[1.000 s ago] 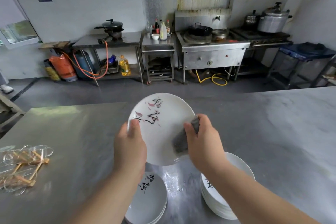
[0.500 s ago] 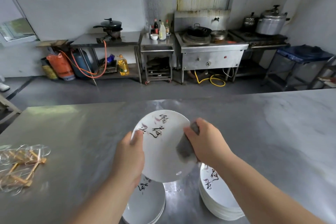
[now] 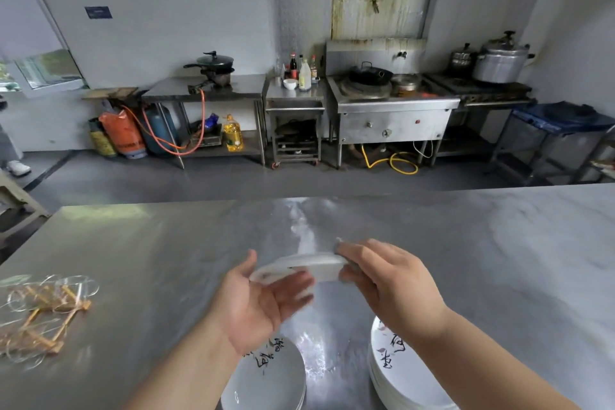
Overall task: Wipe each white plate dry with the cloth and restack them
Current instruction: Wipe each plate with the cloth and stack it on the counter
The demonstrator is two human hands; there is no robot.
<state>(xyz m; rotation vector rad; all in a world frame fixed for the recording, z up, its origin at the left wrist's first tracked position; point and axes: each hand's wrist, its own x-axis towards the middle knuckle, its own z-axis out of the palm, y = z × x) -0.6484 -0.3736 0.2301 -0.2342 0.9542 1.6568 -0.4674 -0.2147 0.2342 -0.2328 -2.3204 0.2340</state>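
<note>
A white plate (image 3: 299, 268) hangs above the steel table (image 3: 166, 243), turned nearly edge-on and blurred. My right hand (image 3: 389, 283) grips its right rim, and a bit of the grey cloth (image 3: 352, 265) shows under the fingers; the rest of the cloth is hidden. My left hand (image 3: 263, 303) lies palm up with straight fingers under the plate's left side. Below my hands stand two stacks of white plates with black writing, a left stack (image 3: 269, 379) and a taller right stack (image 3: 399, 373).
A pile of clear glasses and wooden sticks (image 3: 40, 306) lies at the table's left. Past the table's far edge is open floor, then stoves, pots and gas cylinders along the wall.
The plate has tipped from facing me to nearly edge-on. My left hand has let go of its rim and turned palm up beneath it. My right hand keeps hold of the right rim.
</note>
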